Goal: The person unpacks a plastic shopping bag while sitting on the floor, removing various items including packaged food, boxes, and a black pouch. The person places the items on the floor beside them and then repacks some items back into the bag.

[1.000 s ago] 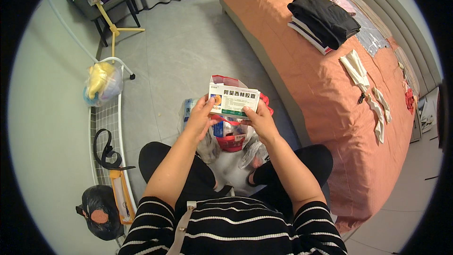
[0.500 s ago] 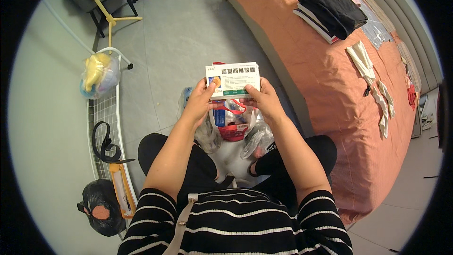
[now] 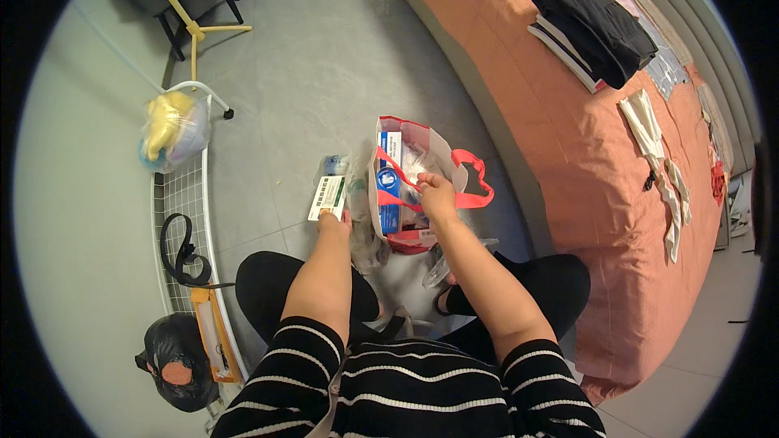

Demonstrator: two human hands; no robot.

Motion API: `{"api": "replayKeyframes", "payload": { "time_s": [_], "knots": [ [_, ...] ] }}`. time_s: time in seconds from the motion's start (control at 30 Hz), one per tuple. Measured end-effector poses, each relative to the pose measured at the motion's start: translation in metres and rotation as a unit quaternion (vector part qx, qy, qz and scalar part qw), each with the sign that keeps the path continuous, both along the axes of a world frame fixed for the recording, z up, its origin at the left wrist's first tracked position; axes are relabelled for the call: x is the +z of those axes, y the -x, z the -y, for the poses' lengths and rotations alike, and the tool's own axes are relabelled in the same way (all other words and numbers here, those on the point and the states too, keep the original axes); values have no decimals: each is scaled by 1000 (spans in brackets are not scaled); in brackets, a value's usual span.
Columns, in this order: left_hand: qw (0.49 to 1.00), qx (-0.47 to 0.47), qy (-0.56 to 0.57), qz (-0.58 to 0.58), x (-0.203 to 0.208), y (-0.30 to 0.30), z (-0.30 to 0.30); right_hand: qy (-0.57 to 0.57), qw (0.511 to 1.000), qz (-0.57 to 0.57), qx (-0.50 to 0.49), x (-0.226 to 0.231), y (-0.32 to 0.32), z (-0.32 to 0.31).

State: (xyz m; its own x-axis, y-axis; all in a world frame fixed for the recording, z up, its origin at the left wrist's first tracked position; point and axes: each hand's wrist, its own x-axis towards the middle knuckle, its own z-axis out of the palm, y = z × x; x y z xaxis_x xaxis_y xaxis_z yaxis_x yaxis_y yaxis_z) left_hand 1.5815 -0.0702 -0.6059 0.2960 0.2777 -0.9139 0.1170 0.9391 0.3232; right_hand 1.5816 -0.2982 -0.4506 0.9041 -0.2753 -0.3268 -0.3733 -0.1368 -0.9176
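My left hand (image 3: 334,224) is closed on the near end of a flat white-and-green medicine box (image 3: 328,196), held tilted to the left of a carrier bag. The carrier bag (image 3: 439,144) is white with red trim and stands upright on the floor, its top open. Over the bag's mouth, my right hand (image 3: 439,197) has its fingers bent around the near-left red handle (image 3: 392,164), which runs slanting to the fingertips. Inside the bag stands a blue-and-white box (image 3: 389,182) beside clear plastic wrapping. The other red handle (image 3: 484,182) droops over the right side.
A clear plastic bag with a blue item (image 3: 334,165) lies left of the carrier bag. Crumpled clear plastic (image 3: 438,273) is near my right foot. A bed with an orange cover (image 3: 568,195) borders the right; a white wire rack (image 3: 182,195) lines the left wall.
My hands have parted. The left has carried the medicine box down and left; the right has let go of it and taken the bag's red handle. The bag's opening is now in view.
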Motion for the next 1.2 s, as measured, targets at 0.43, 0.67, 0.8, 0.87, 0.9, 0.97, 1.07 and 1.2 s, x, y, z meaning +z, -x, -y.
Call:
{"api": "replayKeyframes", "payload": {
  "time_s": [0.43,0.67,0.8,0.87,0.9,0.97,1.07,1.2],
  "knots": [
    [962,-229,72,-133,12,-12,-6,-7,979,-175,100,-46,-80,-2],
    [915,-244,-316,63,71,-35,35,313,889,-208,261,7,-96,-29],
    [687,-410,-571,182,127,-29,82,378,879,-203,207,21,-85,-42],
    [575,-459,-645,209,141,-19,93,362,879,-215,224,16,-86,-36],
    [593,-454,-637,190,148,-18,93,356,893,-185,203,17,-82,-37],
    [607,-477,-615,164,144,-24,82,335,907,-190,170,24,-73,-32],
    [568,-531,-621,100,153,-27,60,207,945,-180,179,21,-72,1],
    [564,-513,-640,98,164,-22,52,69,983,-17,169,51,-39,33]
  ]
}}
